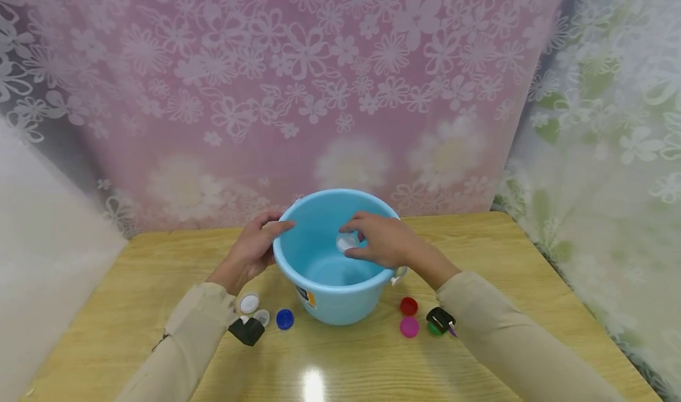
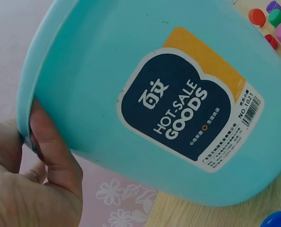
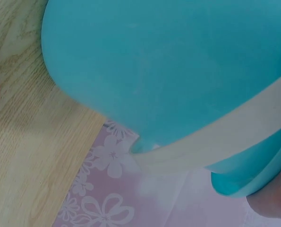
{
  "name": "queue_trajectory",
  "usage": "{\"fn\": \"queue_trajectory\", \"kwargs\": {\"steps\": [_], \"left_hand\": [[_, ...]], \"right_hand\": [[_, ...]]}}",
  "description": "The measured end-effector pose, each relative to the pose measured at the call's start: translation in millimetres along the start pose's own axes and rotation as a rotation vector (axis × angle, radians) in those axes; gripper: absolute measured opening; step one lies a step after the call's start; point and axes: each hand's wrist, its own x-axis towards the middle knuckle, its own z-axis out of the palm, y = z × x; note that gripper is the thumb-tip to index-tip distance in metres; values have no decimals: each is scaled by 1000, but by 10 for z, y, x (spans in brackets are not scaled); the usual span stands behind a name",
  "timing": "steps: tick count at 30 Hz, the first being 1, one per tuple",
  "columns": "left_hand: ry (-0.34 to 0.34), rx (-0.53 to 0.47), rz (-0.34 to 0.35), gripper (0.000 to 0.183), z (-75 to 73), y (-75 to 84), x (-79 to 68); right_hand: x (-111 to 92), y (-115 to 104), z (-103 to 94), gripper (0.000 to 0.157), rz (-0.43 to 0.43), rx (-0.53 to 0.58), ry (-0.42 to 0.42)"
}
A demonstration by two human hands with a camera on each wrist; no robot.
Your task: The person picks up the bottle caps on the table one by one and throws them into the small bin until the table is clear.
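Observation:
A light blue plastic bucket [image 1: 340,304] stands upright on the wooden table, with a dark and orange label [image 2: 178,109] on its side. My left hand [image 1: 254,251] grips the bucket's left rim, thumb on one side and fingers on the other, as the left wrist view [image 2: 50,161] also shows. Over the opening, my right hand [image 1: 385,239] reaches in from the right and pinches a white round cap [image 1: 347,243] between thumb and fingers. In the right wrist view the bucket and its white handle [image 3: 216,137] hide most of that hand.
Right of the bucket lie a red cap [image 1: 408,306], a pink cap [image 1: 409,327] and a green cap [image 1: 434,329], with purple and orange-red ones beyond. A blue cap [image 1: 285,319] and several whitish lids [image 1: 249,302] lie at left. Behind the table hangs a pink flowered curtain [image 1: 319,94].

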Motion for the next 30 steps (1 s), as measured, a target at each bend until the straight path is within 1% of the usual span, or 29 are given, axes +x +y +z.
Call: {"fn": "queue_trajectory", "kwargs": {"steps": [4,7,15,20,24,26,30], "left_hand": [[29,-15,25,44,10,-3,-27],[44,-25,31,42,25,4,-37],[43,-36,52,43,47,24,-39],[41,-61,54,41,43,23,-24],[31,-67,45,41,41,-1,-19],[30,-73,37,42,34,-25,-22],[36,-77,41,40,65,-64,-20]], "right_hand": [[5,-6,-22,44,-13,-11,1],[5,-3,-46,43,-18,-16,4],[7,2,-72,44,-21,-9,0],[26,2,-69,43,-20,-31,-2],[26,-6,-50,44,-1,-40,-19],[17,-15,-37,44,-4,-35,-31],[-26,-20,-19,43,-14,-32,-23]]}}
